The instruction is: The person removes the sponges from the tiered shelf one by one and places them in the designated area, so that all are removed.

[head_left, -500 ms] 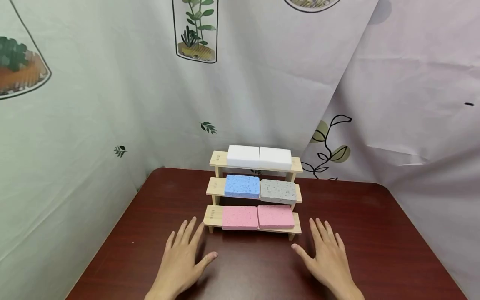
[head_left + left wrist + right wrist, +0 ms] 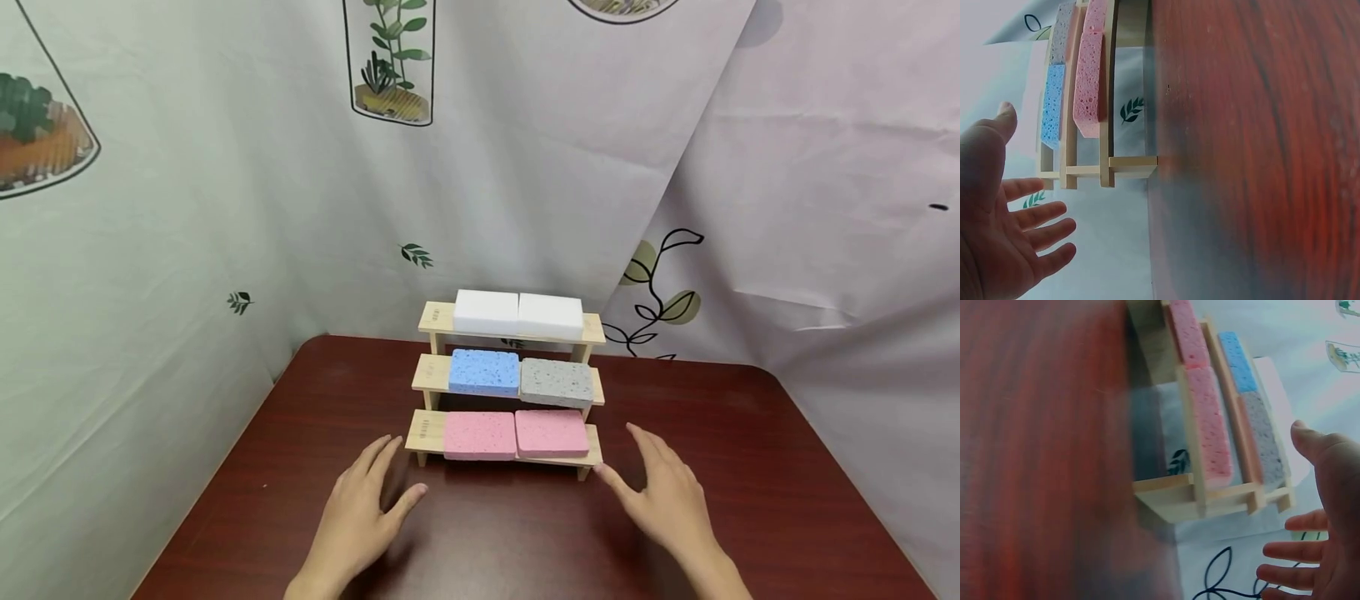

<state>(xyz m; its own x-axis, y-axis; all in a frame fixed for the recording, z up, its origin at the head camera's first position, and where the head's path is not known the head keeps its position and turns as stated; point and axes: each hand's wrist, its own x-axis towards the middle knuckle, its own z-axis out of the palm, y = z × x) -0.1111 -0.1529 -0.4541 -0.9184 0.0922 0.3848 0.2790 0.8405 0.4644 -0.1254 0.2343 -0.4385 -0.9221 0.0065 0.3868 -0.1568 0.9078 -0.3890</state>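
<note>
A three-tier wooden rack (image 2: 427, 432) stands on the table, with its steps rising toward the back. Two pink sponges (image 2: 480, 436) lie side by side on the lowest step. On the middle step a blue sponge (image 2: 484, 372) sits beside a grey sponge (image 2: 557, 382). Two white blocks (image 2: 486, 312) share the top step. My left hand (image 2: 352, 517) hovers left of the rack's front, fingers extended and thumb apart, holding nothing. To the right of the lowest step, my right hand (image 2: 667, 500) is empty too, its thumb tip close to the step's end.
The dark red-brown table (image 2: 495, 542) has rounded far corners. Behind and beside it hangs a pale cloth (image 2: 300, 208) printed with plants and leaves, close to the rack's back.
Both hands have turned from palms facing down toward palms facing inward. My right thumb has come nearer the rack's right end. Rack and sponges have stayed put.
</note>
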